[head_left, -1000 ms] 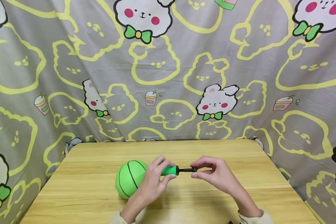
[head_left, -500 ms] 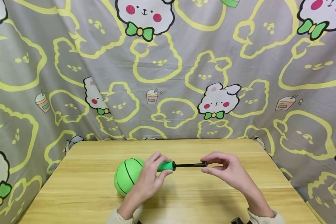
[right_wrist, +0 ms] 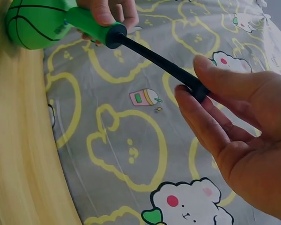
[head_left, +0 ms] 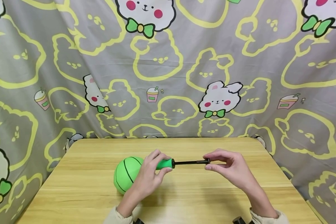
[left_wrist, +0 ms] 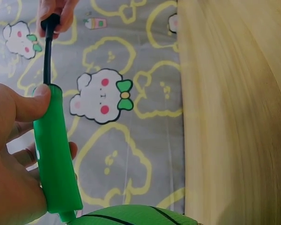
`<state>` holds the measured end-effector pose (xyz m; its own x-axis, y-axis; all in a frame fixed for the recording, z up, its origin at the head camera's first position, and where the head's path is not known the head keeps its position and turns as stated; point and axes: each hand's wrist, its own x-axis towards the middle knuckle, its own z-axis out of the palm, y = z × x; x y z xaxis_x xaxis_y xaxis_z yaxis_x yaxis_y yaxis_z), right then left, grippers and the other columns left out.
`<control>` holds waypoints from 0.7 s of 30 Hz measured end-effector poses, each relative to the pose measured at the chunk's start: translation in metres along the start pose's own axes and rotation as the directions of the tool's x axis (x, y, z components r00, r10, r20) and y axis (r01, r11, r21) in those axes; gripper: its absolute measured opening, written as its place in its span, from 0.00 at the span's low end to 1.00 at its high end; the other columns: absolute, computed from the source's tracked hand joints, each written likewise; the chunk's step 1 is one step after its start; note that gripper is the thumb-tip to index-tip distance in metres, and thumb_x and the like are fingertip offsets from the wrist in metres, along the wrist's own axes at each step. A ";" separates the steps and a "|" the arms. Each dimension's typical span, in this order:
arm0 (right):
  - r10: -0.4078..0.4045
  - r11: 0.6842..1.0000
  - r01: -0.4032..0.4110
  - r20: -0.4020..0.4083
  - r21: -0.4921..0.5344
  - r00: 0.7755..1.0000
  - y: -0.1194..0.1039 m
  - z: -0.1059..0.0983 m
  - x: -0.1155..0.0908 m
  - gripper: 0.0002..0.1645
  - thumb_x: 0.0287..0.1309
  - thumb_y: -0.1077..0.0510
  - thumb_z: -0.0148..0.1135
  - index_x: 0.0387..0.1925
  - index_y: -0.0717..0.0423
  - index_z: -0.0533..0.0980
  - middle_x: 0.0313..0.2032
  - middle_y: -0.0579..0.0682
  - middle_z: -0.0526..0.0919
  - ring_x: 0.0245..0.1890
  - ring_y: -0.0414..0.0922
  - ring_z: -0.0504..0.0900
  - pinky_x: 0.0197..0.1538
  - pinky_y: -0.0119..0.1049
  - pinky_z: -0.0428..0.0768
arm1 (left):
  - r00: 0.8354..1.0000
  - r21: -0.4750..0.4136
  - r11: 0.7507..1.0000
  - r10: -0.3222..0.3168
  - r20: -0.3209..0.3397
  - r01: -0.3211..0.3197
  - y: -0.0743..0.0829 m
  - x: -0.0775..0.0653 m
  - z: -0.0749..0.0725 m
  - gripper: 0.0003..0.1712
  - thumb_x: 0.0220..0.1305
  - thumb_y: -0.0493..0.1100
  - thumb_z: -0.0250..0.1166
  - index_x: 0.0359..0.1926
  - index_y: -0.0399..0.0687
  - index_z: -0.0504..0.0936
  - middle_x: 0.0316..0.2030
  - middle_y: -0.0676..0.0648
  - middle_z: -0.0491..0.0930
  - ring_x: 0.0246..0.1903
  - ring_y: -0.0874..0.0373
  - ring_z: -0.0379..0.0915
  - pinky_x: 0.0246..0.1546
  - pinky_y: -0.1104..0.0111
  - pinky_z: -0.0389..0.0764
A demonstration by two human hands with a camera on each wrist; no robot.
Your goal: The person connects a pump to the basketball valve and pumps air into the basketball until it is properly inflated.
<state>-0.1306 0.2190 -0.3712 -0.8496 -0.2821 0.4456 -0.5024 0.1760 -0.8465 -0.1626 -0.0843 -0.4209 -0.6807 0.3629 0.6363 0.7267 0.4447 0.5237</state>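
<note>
Head view. Green ball (head_left: 128, 174) at the wooden table (head_left: 212, 202), patterned curtain (head_left: 168, 71) behind it. Just right of the ball, my left hand (head_left: 150, 172) grips the green pump barrel (head_left: 164, 164), covering the end nearer the ball. Black rod (head_left: 186, 162) stands well out of the barrel, pointing away from the ball. Farther right of it, my right hand (head_left: 231, 165) pinches the black handle (head_left: 207, 161).

Left wrist view. My thumb presses the barrel's end away from the ball, fingers curled behind. The narrow end appears to meet the ball; no needle visible, so I cannot tell how it is seated.

Right wrist view. Barrel, rod and handle run out from the ball in nearly one line. Thumb and fingertips hold the handle; palm free.

My judgement: a pumping stroke in hand, rod at or near full draw. Next move calls for a straight push of the handle toward the ball, barrel kept steady so the narrow end neither twists nor slips off.
</note>
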 end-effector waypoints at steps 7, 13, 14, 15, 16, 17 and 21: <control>-0.031 0.998 0.034 -0.056 0.050 0.998 0.003 0.010 0.001 0.18 0.51 0.75 0.74 0.46 0.69 0.84 0.43 0.57 0.87 0.43 0.45 0.87 0.41 0.45 0.86 | 1.000 0.007 1.000 0.000 -0.004 0.000 -0.001 0.001 -0.001 0.12 0.60 0.44 0.75 0.44 0.51 0.85 0.36 0.59 0.71 0.35 0.65 0.69 0.38 0.66 0.74; 0.002 0.999 0.001 -0.075 0.047 0.997 0.005 0.020 0.002 0.18 0.51 0.73 0.75 0.46 0.67 0.85 0.42 0.58 0.87 0.44 0.45 0.87 0.41 0.44 0.86 | 1.000 0.022 1.000 0.006 -0.007 -0.006 0.000 0.001 -0.001 0.12 0.59 0.45 0.75 0.43 0.51 0.85 0.35 0.59 0.71 0.34 0.66 0.67 0.39 0.64 0.73; 0.008 0.999 -0.005 -0.078 0.043 0.997 0.006 0.022 0.002 0.18 0.51 0.73 0.75 0.46 0.67 0.85 0.42 0.57 0.87 0.44 0.45 0.87 0.41 0.44 0.86 | 1.000 0.023 1.000 0.010 -0.009 -0.010 0.000 0.000 0.000 0.12 0.59 0.45 0.75 0.43 0.51 0.85 0.35 0.59 0.71 0.34 0.66 0.67 0.39 0.64 0.73; 0.014 0.999 -0.011 -0.079 0.041 0.997 0.006 0.024 0.002 0.18 0.51 0.72 0.75 0.46 0.67 0.85 0.42 0.57 0.87 0.44 0.45 0.87 0.41 0.44 0.86 | 1.000 0.024 1.000 0.013 -0.012 -0.013 0.001 0.001 0.000 0.13 0.59 0.44 0.75 0.43 0.50 0.85 0.35 0.58 0.71 0.34 0.66 0.67 0.39 0.63 0.73; 0.022 0.999 -0.019 -0.081 0.040 0.996 0.007 0.026 0.002 0.18 0.51 0.72 0.75 0.47 0.66 0.86 0.41 0.58 0.87 0.43 0.45 0.87 0.41 0.44 0.86 | 1.000 0.025 1.000 0.015 -0.012 -0.015 0.001 0.001 0.000 0.13 0.58 0.44 0.76 0.43 0.50 0.85 0.35 0.58 0.71 0.34 0.66 0.67 0.40 0.62 0.73; 0.027 0.999 -0.024 -0.083 0.040 0.996 0.007 0.028 0.003 0.18 0.51 0.71 0.75 0.46 0.66 0.86 0.41 0.58 0.87 0.43 0.45 0.87 0.41 0.44 0.86 | 1.000 0.024 1.000 0.017 -0.013 -0.016 0.002 0.001 0.000 0.13 0.58 0.44 0.76 0.43 0.50 0.85 0.35 0.58 0.71 0.34 0.66 0.68 0.40 0.61 0.73; 0.040 0.998 -0.036 -0.088 0.047 0.995 0.010 0.038 0.003 0.18 0.51 0.71 0.76 0.46 0.66 0.86 0.41 0.58 0.87 0.43 0.45 0.87 0.41 0.44 0.86 | 1.000 0.024 1.000 0.012 -0.001 -0.012 0.004 0.001 0.002 0.13 0.57 0.44 0.76 0.43 0.51 0.85 0.36 0.58 0.73 0.36 0.66 0.70 0.42 0.59 0.73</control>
<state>-0.1320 0.1845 -0.3897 -0.8800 -0.1909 0.4349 -0.4631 0.1418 -0.8749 -0.1602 -0.0807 -0.4191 -0.6721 0.3672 0.6430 0.7321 0.4601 0.5023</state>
